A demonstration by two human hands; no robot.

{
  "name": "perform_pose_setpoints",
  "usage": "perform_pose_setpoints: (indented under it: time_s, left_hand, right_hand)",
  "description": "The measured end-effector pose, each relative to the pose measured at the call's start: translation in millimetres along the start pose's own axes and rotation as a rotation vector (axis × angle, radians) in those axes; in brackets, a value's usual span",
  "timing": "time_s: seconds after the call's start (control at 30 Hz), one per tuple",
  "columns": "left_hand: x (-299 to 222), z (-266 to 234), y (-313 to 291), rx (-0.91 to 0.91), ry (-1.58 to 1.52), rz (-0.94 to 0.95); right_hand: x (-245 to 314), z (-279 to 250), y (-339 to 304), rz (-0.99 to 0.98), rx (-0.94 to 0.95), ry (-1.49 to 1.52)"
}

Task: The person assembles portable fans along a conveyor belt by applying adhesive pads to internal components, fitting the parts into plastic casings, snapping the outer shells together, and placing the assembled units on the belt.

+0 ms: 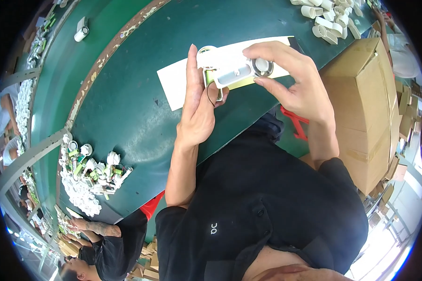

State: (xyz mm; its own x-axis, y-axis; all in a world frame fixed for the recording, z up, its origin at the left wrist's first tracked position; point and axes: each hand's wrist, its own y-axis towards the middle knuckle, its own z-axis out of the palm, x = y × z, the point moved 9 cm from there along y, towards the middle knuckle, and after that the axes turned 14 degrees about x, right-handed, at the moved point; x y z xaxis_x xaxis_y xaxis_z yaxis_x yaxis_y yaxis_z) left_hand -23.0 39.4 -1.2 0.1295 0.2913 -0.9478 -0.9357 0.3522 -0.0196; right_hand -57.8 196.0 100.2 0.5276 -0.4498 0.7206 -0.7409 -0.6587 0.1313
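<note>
Both my hands are raised over the green table in the middle. My right hand (304, 86) pinches a white plastic housing (232, 76) between thumb and fingers, near the dark-rimmed round part (262, 67) at its end. Upright beside it, my left hand (197, 112) is closed on a second white shell (208, 58), which has a round top. A green piece (209, 77) sits inside that shell, and a thin dark wire (208, 97) loops down from it. The two white parts meet or overlap; their exact contact is hidden. Beneath lies a white sheet (172, 84).
White plastic shells (330, 18) are heaped at the far right. A pile of white and green parts (96, 173) lies at left. Past a worn rail (91, 68), a white device (81, 30) rests on a green belt. A cardboard box (361, 112) stands right; a co-worker (117, 243) sits lower left.
</note>
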Motion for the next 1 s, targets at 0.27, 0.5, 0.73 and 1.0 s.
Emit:
perform_pose_setpoints:
  time_s: [0.27, 0.5, 0.73, 1.0]
  left_hand:
    - [3, 0, -1, 0.016, 0.031, 0.099]
    - [0, -1, -1, -0.006, 0.013, 0.077]
    - [-8, 3, -2, -0.043, 0.165, 0.127]
    - [5, 1, -2, 0.120, -0.407, 0.065]
  right_hand:
    - [8, 7, -9, 0.032, -0.032, -0.100]
    - [7, -1, -14, 0.042, -0.065, -0.054]
    - [-4, 0, -11, 0.054, -0.060, -0.010]
    - [-47, 12, 0, 0.150, -0.042, 0.215]
